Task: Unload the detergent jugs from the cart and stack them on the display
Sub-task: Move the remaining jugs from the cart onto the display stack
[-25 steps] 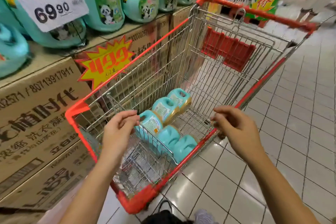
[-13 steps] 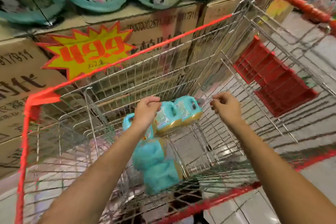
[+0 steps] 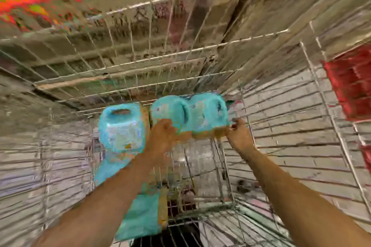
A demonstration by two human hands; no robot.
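Fig. My hands are deep in the cart point(image 3: 180, 52), apart, each at the cap end of one of two teal jugs point(image 3: 188, 112) lying side by side on its wire floor. Left hand point(image 3: 162, 136) touches one jug, right hand point(image 3: 239, 134) the other's corner; blur hides whether either grip has closed. A third jug point(image 3: 120, 126) lies to the left. Full jugs are probably heavy, stiff-walled and slick, so I judge the neck or handle the surest hold.

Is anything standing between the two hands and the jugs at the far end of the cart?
Nothing visible. The left hand is at the middle jug, the right hand at the rightmost jug; blur hides the grip.
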